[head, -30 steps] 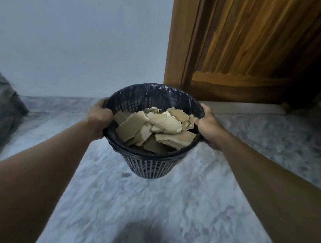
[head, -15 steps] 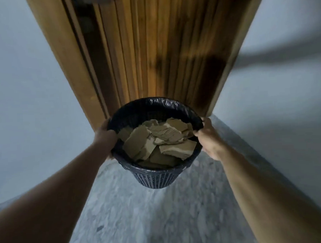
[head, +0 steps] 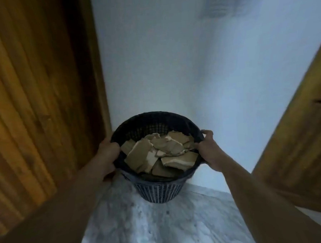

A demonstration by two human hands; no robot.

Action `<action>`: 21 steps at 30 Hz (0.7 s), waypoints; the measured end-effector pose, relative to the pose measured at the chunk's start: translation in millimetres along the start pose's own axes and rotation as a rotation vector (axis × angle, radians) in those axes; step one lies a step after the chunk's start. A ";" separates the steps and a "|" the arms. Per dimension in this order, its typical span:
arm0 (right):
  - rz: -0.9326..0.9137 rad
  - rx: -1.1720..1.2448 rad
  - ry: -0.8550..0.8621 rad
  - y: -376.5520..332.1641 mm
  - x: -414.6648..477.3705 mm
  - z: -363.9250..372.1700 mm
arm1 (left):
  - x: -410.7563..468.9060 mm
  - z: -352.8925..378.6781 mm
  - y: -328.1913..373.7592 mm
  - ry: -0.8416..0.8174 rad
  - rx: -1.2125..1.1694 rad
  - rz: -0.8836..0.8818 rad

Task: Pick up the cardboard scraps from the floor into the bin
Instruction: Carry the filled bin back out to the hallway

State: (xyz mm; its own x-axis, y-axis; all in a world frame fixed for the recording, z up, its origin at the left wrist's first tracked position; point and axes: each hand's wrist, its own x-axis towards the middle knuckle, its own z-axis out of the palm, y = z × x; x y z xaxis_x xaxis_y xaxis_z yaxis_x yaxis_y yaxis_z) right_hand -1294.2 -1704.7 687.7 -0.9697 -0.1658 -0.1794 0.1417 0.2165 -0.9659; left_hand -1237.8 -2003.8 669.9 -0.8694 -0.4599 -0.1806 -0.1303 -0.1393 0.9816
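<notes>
- The left hand (head: 109, 153) is gripping the left side of the bin (head: 156, 192) at its rim. The fingers are curling round the outside of the rim, and the back of the hand is facing the camera.
- The right hand (head: 209, 152) is gripping the opposite side of the rim. Its fingers are wrapping tightly over the edge, with one finger showing along the top of the rim at the far side.
- Both hands are closing on the bin alone, and the bin is being carried between them, out in front of the person.
- The bin is a dark basket with a lattice wall, and it is tilting slightly toward the camera so that its inside is showing.
- The cardboard scraps (head: 157, 155) are lying inside the bin in a loose heap of torn brown pieces, filling it to a little below the rim.
- The marbled grey floor (head: 161, 229) is showing below the bin.
- A pale wall (head: 171, 65) is standing behind the bin, with a wooden door (head: 34, 109) to the left and a wooden panel (head: 296, 142) to the right.
</notes>
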 end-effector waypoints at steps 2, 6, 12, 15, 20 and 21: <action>-0.012 0.026 0.125 -11.3 -25.4 -47.6 | 0.7 44.9 15.7 -0.161 0.024 0.009; 0.011 0.103 0.384 -12.3 -81.0 -135.4 | -15.8 155.7 40.0 -0.388 0.113 0.039; 0.014 0.139 0.663 43.8 -163.8 -282.1 | -86.2 325.8 42.2 -0.677 0.176 0.018; 0.024 0.159 0.830 50.4 -237.4 -329.5 | -140.9 415.2 31.4 -0.841 0.224 -0.004; 0.028 0.268 1.076 82.9 -329.4 -440.0 | -242.7 553.1 -9.0 -1.018 0.328 -0.116; 0.046 0.278 1.126 94.3 -344.2 -466.7 | -264.5 580.1 -20.2 -1.050 0.338 -0.132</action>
State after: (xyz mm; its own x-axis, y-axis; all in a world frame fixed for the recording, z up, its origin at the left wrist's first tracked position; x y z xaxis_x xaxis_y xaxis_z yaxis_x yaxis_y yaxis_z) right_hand -1040.0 -1178.3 745.4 -0.5711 0.8166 -0.0832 0.0852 -0.0419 -0.9955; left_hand -1281.7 -1370.6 733.3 -0.7902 0.5342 -0.3004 -0.2357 0.1875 0.9536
